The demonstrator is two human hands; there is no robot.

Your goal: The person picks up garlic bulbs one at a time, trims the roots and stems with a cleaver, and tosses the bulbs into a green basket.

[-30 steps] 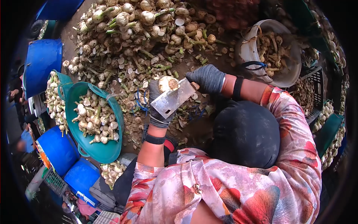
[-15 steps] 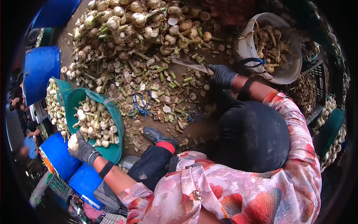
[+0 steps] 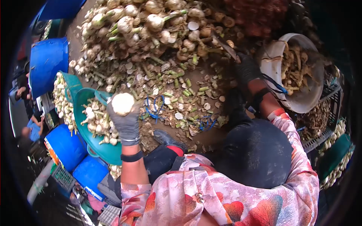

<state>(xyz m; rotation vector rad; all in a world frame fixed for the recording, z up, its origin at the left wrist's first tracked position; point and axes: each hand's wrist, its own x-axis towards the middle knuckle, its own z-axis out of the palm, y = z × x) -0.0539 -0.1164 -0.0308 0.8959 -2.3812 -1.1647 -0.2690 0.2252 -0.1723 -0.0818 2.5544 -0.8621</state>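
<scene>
In a dark glove, my left hand grips a trimmed white garlic bulb, cut face turned up. It is beside the right rim of a green tub with garlic bulbs inside. My right hand, also gloved, is closed on the handle of a knife. The blade points up and left, at the right side of a large heap of garlic with stalks still on many bulbs. Cut stems and root ends litter the ground between my hands.
A white bucket of discarded stalks stands right of my right hand, with a black crate behind. Blue barrels line the left side. Blue twine lies among the scraps. Other people are at far left.
My left hand has moved right and up from the green tub's left side, still with a garlic bulb. The knife in my right hand has moved up and right, towards the heap.
</scene>
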